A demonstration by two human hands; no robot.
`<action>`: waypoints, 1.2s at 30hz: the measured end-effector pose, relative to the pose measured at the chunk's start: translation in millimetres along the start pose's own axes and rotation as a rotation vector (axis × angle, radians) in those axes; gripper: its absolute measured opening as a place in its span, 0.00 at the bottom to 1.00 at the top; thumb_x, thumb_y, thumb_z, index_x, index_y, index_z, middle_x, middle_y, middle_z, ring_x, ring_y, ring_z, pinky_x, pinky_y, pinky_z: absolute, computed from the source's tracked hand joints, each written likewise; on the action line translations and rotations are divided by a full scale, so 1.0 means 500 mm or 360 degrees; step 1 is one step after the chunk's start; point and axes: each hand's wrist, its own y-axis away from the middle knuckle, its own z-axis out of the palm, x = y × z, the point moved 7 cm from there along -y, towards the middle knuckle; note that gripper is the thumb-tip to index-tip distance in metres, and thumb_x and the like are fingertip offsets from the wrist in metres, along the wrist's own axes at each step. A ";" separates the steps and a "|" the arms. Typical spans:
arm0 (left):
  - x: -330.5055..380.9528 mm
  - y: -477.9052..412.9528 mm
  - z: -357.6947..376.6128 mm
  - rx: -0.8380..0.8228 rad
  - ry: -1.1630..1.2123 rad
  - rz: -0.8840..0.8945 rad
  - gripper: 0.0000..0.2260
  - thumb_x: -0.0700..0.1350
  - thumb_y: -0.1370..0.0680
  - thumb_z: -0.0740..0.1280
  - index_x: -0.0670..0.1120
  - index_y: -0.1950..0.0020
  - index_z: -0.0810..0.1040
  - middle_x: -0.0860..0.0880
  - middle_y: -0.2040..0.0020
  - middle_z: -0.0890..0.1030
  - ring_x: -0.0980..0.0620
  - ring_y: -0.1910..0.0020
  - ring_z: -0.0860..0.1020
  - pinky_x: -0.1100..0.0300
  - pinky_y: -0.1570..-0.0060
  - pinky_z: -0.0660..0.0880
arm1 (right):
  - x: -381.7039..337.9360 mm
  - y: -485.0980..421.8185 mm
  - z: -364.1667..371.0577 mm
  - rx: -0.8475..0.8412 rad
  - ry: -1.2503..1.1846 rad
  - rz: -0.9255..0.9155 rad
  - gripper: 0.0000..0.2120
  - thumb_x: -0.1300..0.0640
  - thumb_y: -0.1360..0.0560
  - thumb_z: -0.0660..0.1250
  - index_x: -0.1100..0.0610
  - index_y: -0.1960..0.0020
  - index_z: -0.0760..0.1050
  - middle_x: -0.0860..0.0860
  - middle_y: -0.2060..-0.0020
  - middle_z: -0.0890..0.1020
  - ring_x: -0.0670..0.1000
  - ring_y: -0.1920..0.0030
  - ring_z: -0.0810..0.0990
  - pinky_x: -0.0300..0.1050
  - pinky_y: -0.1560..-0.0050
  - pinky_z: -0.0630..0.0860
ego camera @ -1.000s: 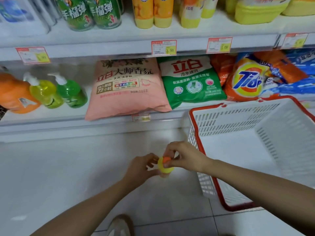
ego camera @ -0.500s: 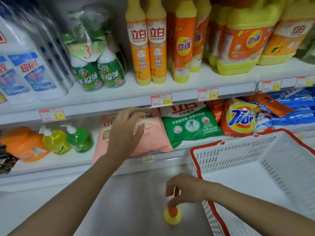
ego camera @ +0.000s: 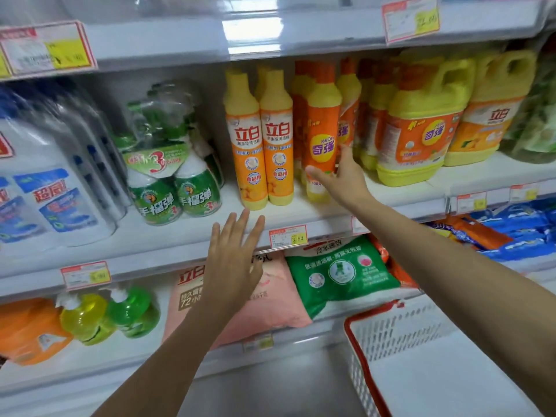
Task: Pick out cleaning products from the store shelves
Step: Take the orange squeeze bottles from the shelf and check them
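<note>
Orange bottle [ego camera: 323, 130] near shelf [ego camera: 180, 233] edge, right hand [ego camera: 346, 180] alongside

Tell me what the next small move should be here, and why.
Probably close the right hand on the orange bottle: its thumb and fingers are spread open on either side of the bottle's lower part, not yet curled round it. The left hand is open, holding nothing, and the basket stands below.

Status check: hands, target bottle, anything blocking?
Left hand open, below the two Liby dish-soap bottles. Right hand open, thumb and fingers either side of the orange Keon bottle, no grip yet. Other bottles packed close behind and beside it.
</note>
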 end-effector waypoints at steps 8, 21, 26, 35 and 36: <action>-0.002 0.005 -0.010 -0.0045 0.0167 0.0012 0.33 0.47 0.22 0.65 0.52 0.21 0.53 0.47 0.20 0.51 0.46 0.21 0.47 0.50 0.25 0.38 | -0.006 0.062 -0.032 0.0167 -0.0237 -0.0172 0.28 0.59 0.27 0.75 0.61 0.32 0.65 0.55 0.40 0.78 0.53 0.41 0.78 0.57 0.42 0.78; 0.160 0.077 -0.114 0.0259 0.1393 -0.0414 0.26 0.55 0.35 0.77 0.61 0.39 0.73 0.65 0.48 0.79 0.69 0.48 0.76 0.73 0.50 0.71 | -0.054 0.307 -0.053 -0.0160 -0.0500 0.0222 0.27 0.45 0.35 0.79 0.58 0.46 0.71 0.55 0.55 0.83 0.54 0.53 0.84 0.56 0.51 0.82; 0.165 0.158 -0.038 -0.0509 0.2449 -0.0658 0.14 0.46 0.28 0.74 0.46 0.44 0.80 0.47 0.50 0.85 0.51 0.55 0.83 0.60 0.62 0.79 | -0.023 0.307 -0.042 -0.0564 -0.0843 0.0481 0.19 0.37 0.24 0.62 0.54 0.51 0.74 0.45 0.63 0.84 0.46 0.59 0.84 0.47 0.54 0.81; 0.091 0.196 -0.043 -0.0511 0.2149 -0.0855 0.12 0.45 0.18 0.60 0.45 0.41 0.80 0.46 0.48 0.84 0.43 0.47 0.81 0.47 0.43 0.78 | -0.031 0.375 0.011 -0.0669 -0.0724 0.0189 0.24 0.56 0.35 0.81 0.55 0.42 0.76 0.47 0.54 0.86 0.44 0.54 0.84 0.35 0.55 0.78; 0.063 0.179 -0.081 -0.0265 0.2104 -0.0812 0.12 0.48 0.19 0.61 0.46 0.40 0.80 0.47 0.50 0.84 0.44 0.50 0.80 0.54 0.50 0.79 | -0.041 0.383 0.021 -0.0688 -0.0614 0.0074 0.25 0.58 0.36 0.82 0.52 0.42 0.77 0.46 0.53 0.86 0.44 0.53 0.84 0.35 0.53 0.78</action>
